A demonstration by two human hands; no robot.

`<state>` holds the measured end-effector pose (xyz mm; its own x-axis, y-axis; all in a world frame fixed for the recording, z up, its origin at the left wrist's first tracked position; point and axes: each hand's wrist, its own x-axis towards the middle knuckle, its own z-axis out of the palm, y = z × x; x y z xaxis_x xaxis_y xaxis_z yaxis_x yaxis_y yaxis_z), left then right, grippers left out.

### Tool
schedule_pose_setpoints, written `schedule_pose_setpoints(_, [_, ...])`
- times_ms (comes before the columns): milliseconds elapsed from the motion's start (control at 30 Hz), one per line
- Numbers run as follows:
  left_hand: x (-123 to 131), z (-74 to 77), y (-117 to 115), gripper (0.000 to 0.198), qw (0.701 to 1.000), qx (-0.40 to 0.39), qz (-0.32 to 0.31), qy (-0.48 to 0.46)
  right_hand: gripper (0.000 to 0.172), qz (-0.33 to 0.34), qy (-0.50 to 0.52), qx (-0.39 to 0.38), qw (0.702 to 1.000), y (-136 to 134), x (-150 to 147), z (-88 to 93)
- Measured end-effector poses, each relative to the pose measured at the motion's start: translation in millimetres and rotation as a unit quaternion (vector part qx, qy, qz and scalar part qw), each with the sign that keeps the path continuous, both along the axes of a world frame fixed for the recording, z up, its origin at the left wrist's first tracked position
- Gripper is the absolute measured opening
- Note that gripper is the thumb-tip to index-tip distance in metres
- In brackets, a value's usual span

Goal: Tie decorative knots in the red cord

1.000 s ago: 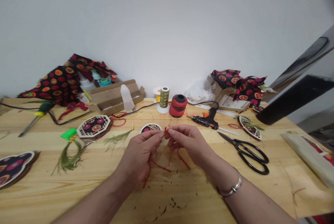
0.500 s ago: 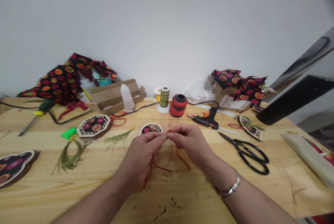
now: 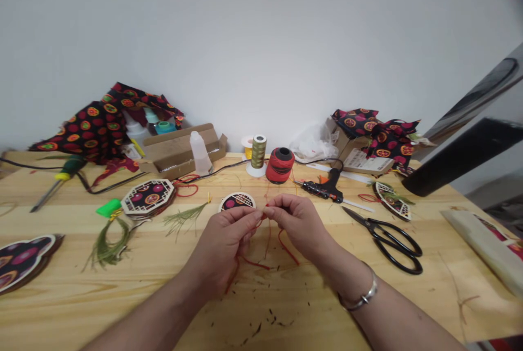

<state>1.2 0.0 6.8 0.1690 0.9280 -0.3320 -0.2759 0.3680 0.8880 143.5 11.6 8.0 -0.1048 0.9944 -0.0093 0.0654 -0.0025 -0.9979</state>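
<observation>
My left hand (image 3: 223, 244) and my right hand (image 3: 296, 223) meet over the middle of the wooden table (image 3: 122, 296), fingertips pinched together on a thin red cord (image 3: 269, 239). The cord's loose ends trail down onto the wood between and below my hands. A small round fabric-and-wood ornament (image 3: 237, 200) lies just beyond my fingertips. My right wrist wears a silver bracelet (image 3: 363, 295).
Black scissors (image 3: 388, 236) and a glue gun (image 3: 322, 187) lie to the right. A red thread spool (image 3: 280, 164) and an olive spool (image 3: 257, 153) stand behind. Left are an octagonal ornament (image 3: 147, 198), green fibres (image 3: 108, 244), a cardboard box (image 3: 180, 150) and patterned fabric (image 3: 96, 122).
My fingertips have drawn closer together on the red cord and dropped slightly; nothing else on the table has moved.
</observation>
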Motion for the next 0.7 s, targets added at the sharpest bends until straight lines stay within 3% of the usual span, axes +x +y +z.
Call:
schedule_pose_setpoints(500, [-2.5, -4.6, 3.9, 0.02, 0.999, 0.037, 0.016, 0.037, 0.013, -0.039, -0.16, 0.136, 0.977, -1.0, 5.6, 0.1])
schedule_pose_setpoints(700, [-3.2, 0.3, 3.7, 0.02, 1.0, 0.01, 0.004, -0.007, 0.013, -0.046, -0.236, 0.185, 0.953, -1.4, 5.3, -1.9])
